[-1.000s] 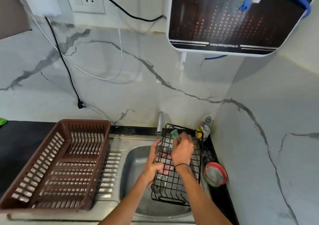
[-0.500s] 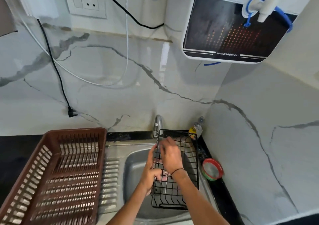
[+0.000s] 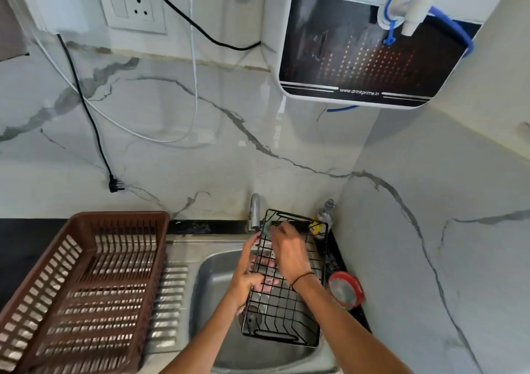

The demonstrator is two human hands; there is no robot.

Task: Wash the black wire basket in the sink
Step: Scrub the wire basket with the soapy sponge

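While held over the sink [image 3: 218, 273]:
Basket [image 3: 286, 310]: tilted.
Left hand [image 3: 248, 276]: grips its edge.
Right hand [image 3: 288, 252]: blurred, grip unclear.

black counter [image 3: 25, 247]: brown rack [image 3: 86, 287], red-rimmed strainer [image 3: 345, 289].

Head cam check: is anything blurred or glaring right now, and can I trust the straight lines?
Head view: the right hand is motion-smeared over the black wire basket, while the left hand reads sharper; soft glare streaks the marble wall; wide-angle distortion bows the edges.
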